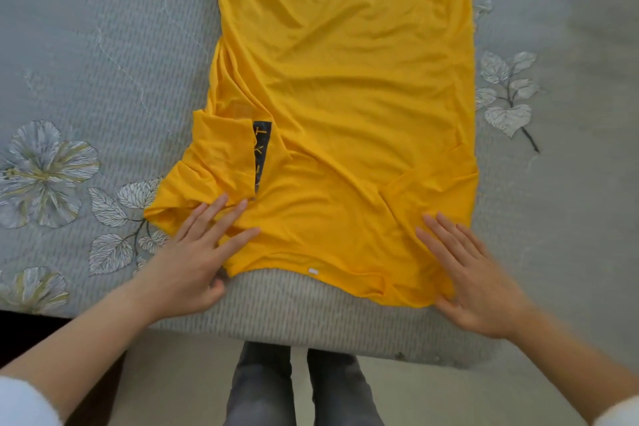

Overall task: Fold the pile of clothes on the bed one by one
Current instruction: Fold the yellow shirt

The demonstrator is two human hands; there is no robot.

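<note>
While flat hands — left hand (193,259), right hand (473,273) — press it, the yellow shirt (345,97) lies wrinkled.

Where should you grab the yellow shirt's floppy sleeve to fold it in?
Probably pinch the yellow shirt at its left sleeve hem, coming from the left side with the left hand. That sleeve sticks out past the body, loose on the bed.

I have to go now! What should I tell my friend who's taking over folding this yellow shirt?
Left hand: open, flat on the near left corner of the yellow shirt.
Right hand: open, flat on the near right corner.
The shirt lies spread lengthwise on the grey flowered bedspread, neck end nearest.
Done: right sleeve looks tucked in; left sleeve only partly folded, still sticking out.
Left: finish the left sleeve, fold the body up. No other clothes are in view.
</note>
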